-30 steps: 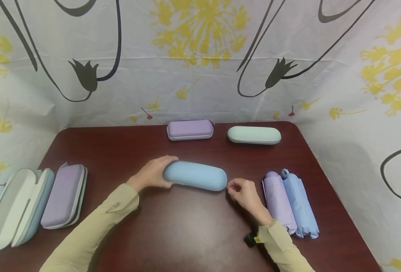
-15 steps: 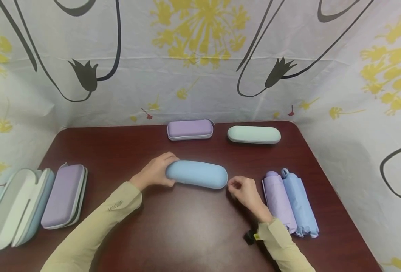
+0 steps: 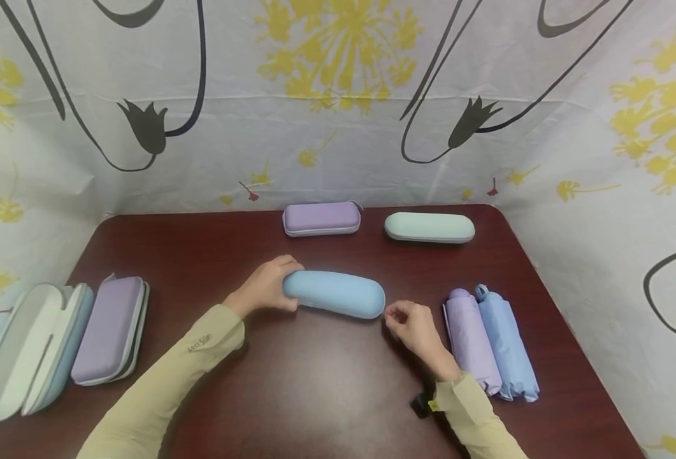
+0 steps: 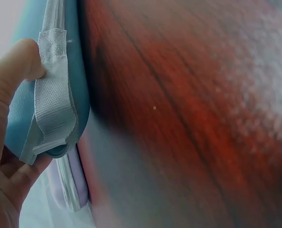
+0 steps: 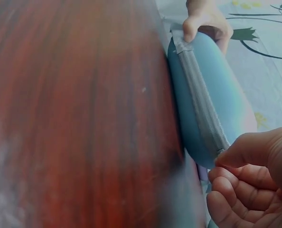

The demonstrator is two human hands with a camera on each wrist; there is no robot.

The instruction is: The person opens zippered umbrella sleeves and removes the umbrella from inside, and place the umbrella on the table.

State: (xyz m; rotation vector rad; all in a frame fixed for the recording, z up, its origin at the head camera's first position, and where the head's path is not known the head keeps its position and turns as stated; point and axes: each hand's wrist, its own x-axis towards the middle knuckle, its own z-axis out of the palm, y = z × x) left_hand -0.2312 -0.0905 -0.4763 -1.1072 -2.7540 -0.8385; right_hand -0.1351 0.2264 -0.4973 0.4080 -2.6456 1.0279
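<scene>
The light-blue, rounded hard-shell case (image 3: 334,293) is mid-table in front of me, and it has just edged a little to the right, left hand (image 3: 269,284) moving with it while the right hand (image 3: 412,325) stays about where it was. To my judgement, that shift keeps the zip end close to the right fingers and the work steady between two holds.

I see the left hand gripping the case's left end: thumb pressed by the grey woven fabric tab (image 4: 55,99), fingers wrapped round the far side. At the other end, the right thumb and forefinger pinch the case where the grey zip (image 5: 202,95) stops; the slider is hidden, so I can't tell exactly what's between the tips. The other right fingers curl in, just beside it.

Further out, behind the case, I have a purple, boxy zipped case (image 3: 322,218) and a mint-green, rounded case (image 3: 429,227). Right of the right hand lie a lilac folded fabric umbrella (image 3: 472,341) and a blue folded fabric umbrella (image 3: 506,344), side by side. Far left, a lilac, flat zipped case (image 3: 108,328) lies beside an opened blue case with white lining (image 3: 28,354), all on the dark-red wood-grain table (image 3: 315,395).
</scene>
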